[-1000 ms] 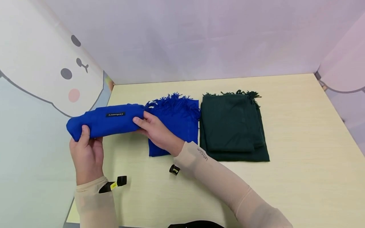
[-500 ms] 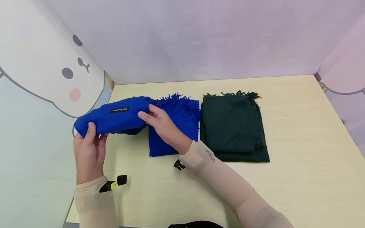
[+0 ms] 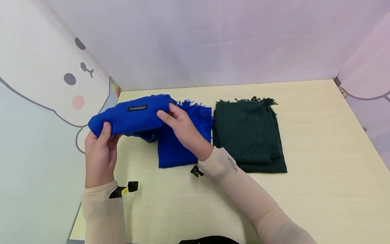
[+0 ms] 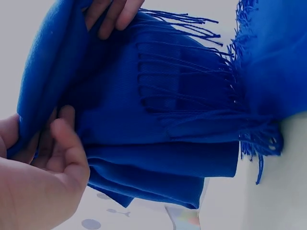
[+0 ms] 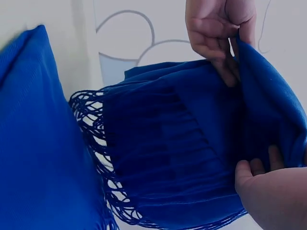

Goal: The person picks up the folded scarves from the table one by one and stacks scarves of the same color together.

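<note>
Both hands hold a folded blue fringed scarf (image 3: 128, 117) up above the table's left side, its black "Cashmere" label (image 3: 137, 107) facing up. My left hand (image 3: 100, 159) grips its left end, thumb on top and fingers underneath. At the right end my right hand (image 3: 186, 128) pinches the edge the same way. From below, the left wrist view shows the scarf's layers and fringe (image 4: 192, 120) hanging down. Another folded blue scarf (image 3: 173, 149) lies flat on the table, partly behind the right hand. To its right lies a folded dark green scarf (image 3: 245, 132).
The pale wooden table (image 3: 320, 135) extends far to the right of the green scarf. A light wall (image 3: 219, 44) rises along its back edge, and a panel with a cartoon face (image 3: 55, 91) stands at the left. Black straps (image 3: 122, 191) hang at the wrists.
Both hands have carried the blue scarf rightward and a little away from me, now overlapping the flat blue scarf more. Its underside and hanging fringe show more. The lying scarves stay put.
</note>
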Motion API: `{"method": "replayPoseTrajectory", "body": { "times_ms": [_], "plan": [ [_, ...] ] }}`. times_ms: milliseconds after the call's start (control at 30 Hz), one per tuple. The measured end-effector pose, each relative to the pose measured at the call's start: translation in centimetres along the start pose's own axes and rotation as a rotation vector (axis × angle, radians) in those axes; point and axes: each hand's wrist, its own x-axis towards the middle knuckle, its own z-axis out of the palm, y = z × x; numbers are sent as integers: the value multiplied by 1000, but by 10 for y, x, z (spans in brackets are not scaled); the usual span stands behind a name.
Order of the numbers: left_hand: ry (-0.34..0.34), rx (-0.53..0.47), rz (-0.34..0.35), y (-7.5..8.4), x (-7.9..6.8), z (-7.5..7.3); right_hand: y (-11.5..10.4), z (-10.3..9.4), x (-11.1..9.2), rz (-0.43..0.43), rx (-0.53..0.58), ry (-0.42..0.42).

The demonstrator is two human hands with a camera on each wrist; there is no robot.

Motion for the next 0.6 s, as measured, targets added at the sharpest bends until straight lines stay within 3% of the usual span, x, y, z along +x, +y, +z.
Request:
{"method": "replayPoseTrajectory", "body": {
  "times_ms": [300,600],
  "plan": [
    [-29,-15,-35,-10,14,23,-13,-17,-1,-34,4,70],
    [-112,14,-72,-22,31,45,-19,-33,3,-60,178,125]
  ]
}}
